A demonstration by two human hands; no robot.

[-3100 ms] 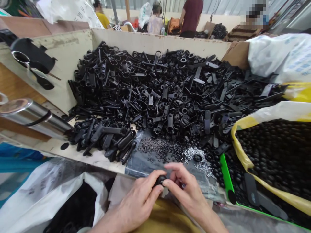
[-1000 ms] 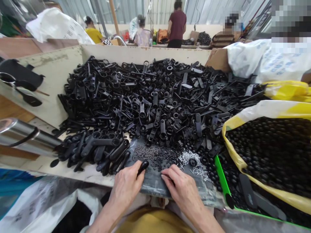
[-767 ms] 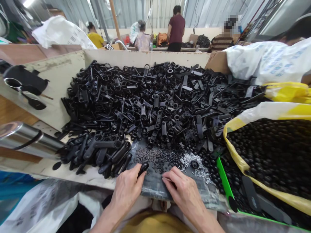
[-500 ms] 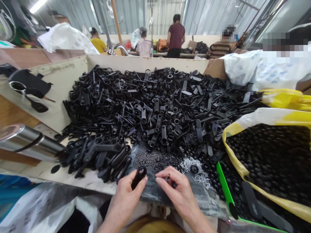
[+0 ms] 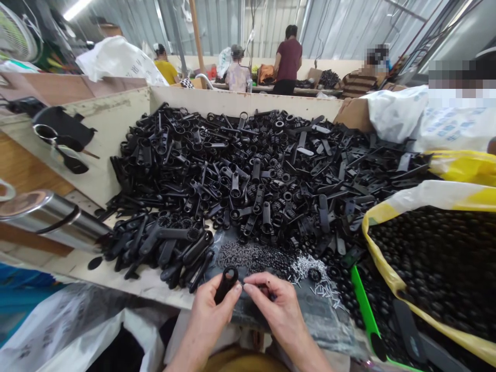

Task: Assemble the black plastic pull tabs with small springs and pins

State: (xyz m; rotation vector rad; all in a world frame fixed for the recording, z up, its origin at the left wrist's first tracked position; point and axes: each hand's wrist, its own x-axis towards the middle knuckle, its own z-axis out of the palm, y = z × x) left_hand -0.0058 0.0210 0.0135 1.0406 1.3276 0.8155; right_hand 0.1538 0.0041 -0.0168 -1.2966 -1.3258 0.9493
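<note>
A black plastic handle (image 5: 221, 295) has been lifted and is pinched upright in the fingers (image 5: 235, 288) of the left hand (image 5: 209, 325); just beside them, a small dark part (image 5: 272, 296) is pinched by the right hand (image 5: 281, 323).

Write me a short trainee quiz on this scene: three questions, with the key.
1. True or false: the left hand holds a black plastic lever with a ring at one end.
2. Multiple choice: what fills the yellow plastic bag? A) round black pieces B) steel tubes C) blue caps
3. Which hand is nearer to the silver pins?

Key: 1 true; 2 A; 3 the right hand.
</note>
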